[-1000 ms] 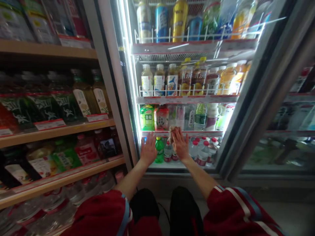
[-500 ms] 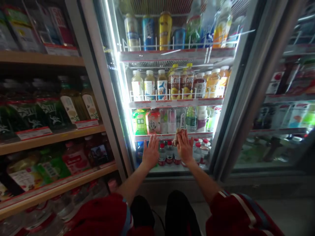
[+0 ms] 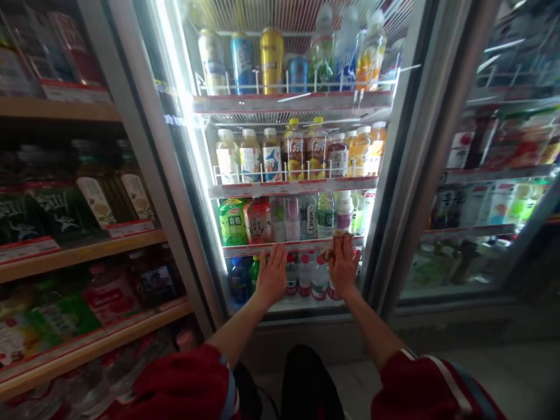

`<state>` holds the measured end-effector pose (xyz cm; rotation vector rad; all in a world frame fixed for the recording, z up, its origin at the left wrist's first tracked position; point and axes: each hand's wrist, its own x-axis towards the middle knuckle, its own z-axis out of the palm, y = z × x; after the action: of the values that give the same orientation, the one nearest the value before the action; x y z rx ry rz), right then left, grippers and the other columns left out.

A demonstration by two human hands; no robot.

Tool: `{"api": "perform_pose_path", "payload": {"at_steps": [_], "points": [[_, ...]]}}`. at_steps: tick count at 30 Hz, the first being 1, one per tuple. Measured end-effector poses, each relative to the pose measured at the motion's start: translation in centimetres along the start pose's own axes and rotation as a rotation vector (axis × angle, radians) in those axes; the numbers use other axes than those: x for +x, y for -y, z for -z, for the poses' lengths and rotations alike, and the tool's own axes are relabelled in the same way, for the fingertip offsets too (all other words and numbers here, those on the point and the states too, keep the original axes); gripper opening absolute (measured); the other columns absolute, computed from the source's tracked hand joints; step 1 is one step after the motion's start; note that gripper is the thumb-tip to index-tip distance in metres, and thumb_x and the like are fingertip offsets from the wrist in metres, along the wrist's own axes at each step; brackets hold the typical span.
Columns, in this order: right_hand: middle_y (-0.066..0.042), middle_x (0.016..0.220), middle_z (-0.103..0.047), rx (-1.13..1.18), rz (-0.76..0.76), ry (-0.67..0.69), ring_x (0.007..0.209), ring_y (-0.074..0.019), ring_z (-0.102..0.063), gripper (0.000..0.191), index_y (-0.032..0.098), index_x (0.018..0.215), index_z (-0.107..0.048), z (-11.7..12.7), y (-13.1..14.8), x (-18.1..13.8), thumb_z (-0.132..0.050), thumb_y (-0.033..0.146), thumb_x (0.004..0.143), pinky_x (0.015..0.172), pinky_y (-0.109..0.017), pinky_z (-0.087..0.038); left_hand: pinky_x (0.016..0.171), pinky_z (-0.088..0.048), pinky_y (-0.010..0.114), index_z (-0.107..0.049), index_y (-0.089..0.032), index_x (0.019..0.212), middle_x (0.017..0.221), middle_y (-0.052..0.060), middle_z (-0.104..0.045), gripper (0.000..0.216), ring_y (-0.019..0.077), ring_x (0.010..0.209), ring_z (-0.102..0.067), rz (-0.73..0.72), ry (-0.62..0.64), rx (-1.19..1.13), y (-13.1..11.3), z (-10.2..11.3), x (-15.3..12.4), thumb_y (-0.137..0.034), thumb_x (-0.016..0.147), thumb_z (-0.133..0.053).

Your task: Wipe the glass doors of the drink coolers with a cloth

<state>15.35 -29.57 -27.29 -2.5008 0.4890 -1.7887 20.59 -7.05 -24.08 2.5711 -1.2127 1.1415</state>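
Note:
My left hand (image 3: 272,277) rests flat with fingers outstretched on the glass door (image 3: 282,308) of a lit drinks fridge, low down in front of the bottom shelf. To its right, my right hand (image 3: 343,271) presses a crumpled brownish cloth (image 3: 342,234) against the same glass. Part of the cloth sticks out above the fingertips and on the left side of the hand; the rest is hidden under the palm. Behind the glass near the hands stand red-capped bottles (image 3: 305,274) and a blue bottle (image 3: 240,280).
Open shelves (image 3: 83,256) of bottled drinks stand close on the left. A thick metal door frame (image 3: 431,157) runs up the right, with another glass-fronted fridge (image 3: 481,233) beyond it. My knee (image 3: 308,379) is bent just below the door.
Both hands have shifted rightward across the glass, the right hand farther, with the cloth under it. My view has turned slightly, so the fridge appears farther left.

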Motion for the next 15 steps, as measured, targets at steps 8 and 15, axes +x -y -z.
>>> {"api": "perform_pose_path", "payload": {"at_steps": [8, 15], "points": [[-0.019, 0.146, -0.033, -0.027, -0.148, -0.018, 0.133, -0.0294, -0.033, 0.056, 0.013, 0.141, -0.035, 0.5, -4.6, 0.7, -0.037, 0.022, 0.086, 0.105, -0.053, -0.026, 0.113, -0.015, 0.052, -0.035, -0.011, 0.139, 0.15, 0.015, -0.027, 0.061, 0.0264, 0.141, -0.02, -0.072, -0.009, -0.04, -2.8, -0.2, 1.6, -0.017, 0.079, -0.043], [-0.018, 0.147, -0.03, 0.061, -0.234, -0.062, 0.133, -0.0292, -0.034, 0.058, 0.009, 0.14, -0.036, 0.7, -9.3, 1.4, -0.039, 0.021, 0.083, 0.103, -0.046, -0.036, 0.114, -0.015, 0.051, -0.033, -0.01, 0.14, 0.15, 0.015, -0.027, 0.064, 0.0259, 0.141, -0.019, -0.113, -0.021, -0.022, -3.4, -0.3, 1.8, -0.017, 0.078, -0.044]]}}
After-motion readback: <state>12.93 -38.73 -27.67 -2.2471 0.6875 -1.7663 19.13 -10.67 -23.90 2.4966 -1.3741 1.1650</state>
